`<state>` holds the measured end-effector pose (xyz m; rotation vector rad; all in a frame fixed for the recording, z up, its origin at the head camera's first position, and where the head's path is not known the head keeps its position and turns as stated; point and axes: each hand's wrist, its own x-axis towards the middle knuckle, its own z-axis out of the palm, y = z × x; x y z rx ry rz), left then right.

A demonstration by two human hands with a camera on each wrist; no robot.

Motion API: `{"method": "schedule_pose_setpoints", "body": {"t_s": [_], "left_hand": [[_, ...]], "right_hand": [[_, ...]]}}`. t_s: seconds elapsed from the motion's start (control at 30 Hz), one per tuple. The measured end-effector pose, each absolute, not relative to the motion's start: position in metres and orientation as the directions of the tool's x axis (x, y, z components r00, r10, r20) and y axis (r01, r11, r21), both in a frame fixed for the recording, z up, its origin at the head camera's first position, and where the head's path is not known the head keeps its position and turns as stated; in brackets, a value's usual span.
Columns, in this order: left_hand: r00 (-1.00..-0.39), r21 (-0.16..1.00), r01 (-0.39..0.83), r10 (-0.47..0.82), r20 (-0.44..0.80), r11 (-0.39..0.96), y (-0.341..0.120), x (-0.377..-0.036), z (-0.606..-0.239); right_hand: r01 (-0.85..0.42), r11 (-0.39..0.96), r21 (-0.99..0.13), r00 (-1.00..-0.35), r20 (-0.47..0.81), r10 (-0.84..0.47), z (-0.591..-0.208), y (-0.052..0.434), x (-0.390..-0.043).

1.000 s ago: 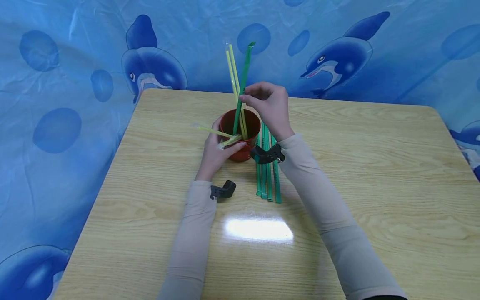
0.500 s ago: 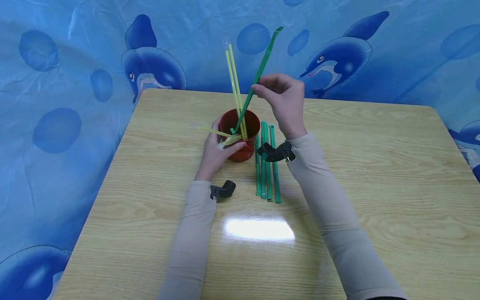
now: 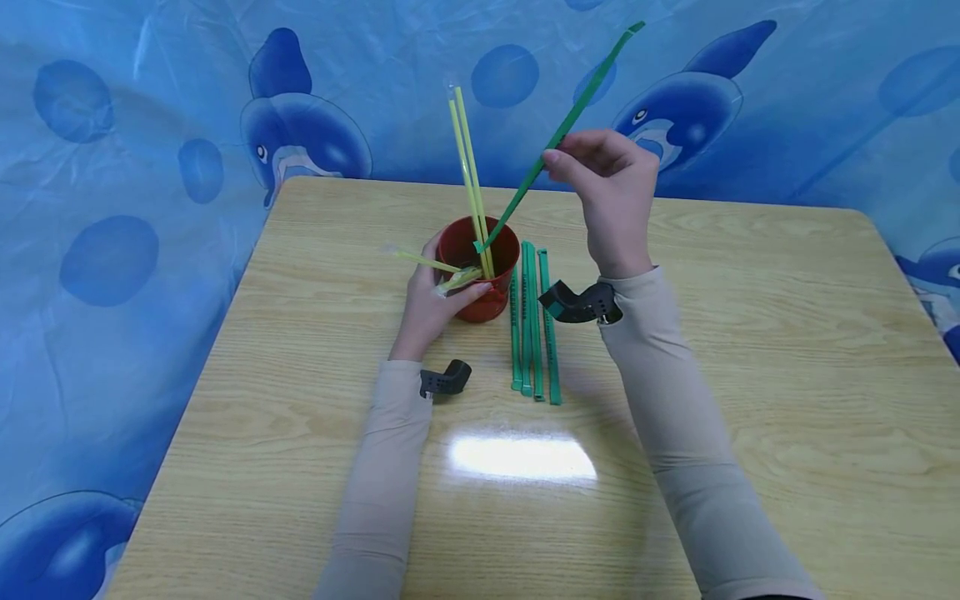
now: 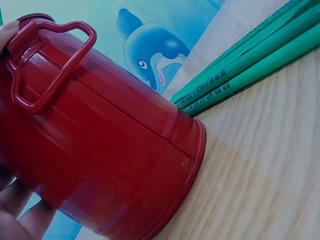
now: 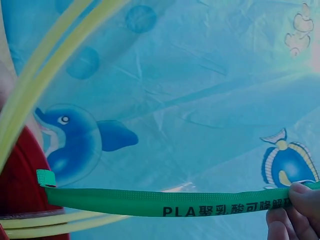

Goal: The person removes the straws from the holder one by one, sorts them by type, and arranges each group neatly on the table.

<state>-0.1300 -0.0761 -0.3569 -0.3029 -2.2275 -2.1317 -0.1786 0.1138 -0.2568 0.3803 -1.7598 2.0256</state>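
My left hand holds a red metal bucket around its side, thumb near the rim. A loop handle shows on the bucket in the left wrist view. Above and right of it, my right hand pinches a green-wrapped straw between thumb and fingers. That straw slants up to the right, its folded lower end over the bucket's mouth. Dark print reading PLA marks the green straw in the right wrist view. Clear-wrapped yellow straws stand in the bucket, and others lean out over its left rim.
Several green-wrapped straws lie side by side on the wooden table, just right of the bucket. A blue dolphin-printed sheet hangs behind the table.
My right hand has moved right and up, carrying the green straw, which now tilts further right. Its lower end has risen within the bucket's mouth. My left hand and the bucket stay put.
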Motion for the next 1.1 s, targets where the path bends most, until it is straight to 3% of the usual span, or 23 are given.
{"method": "schedule_pose_setpoints", "body": {"t_s": [0.2,0.47,0.7,1.1], "left_hand": [[-0.978,0.984,0.179,0.110,0.176,0.015,-0.076,-0.131,-0.357],[-0.979,0.985,0.174,0.115,0.171,0.015,-0.080,-0.130,-0.355],[-0.980,0.985,0.169,0.111,0.163,0.043,-0.082,-0.130,-0.356],[-0.977,0.984,0.178,0.129,0.173,0.030,-0.083,-0.132,-0.358]], "right_hand": [[-0.578,-0.082,-0.812,-0.810,0.560,0.174,-0.255,0.124,-0.174],[-0.604,-0.128,-0.787,-0.793,0.576,0.200,-0.253,0.144,-0.168],[-0.495,-0.260,-0.829,-0.864,0.439,0.245,-0.251,0.155,-0.163],[-0.457,-0.239,-0.857,-0.882,0.402,0.247,-0.256,0.170,-0.152]]}}
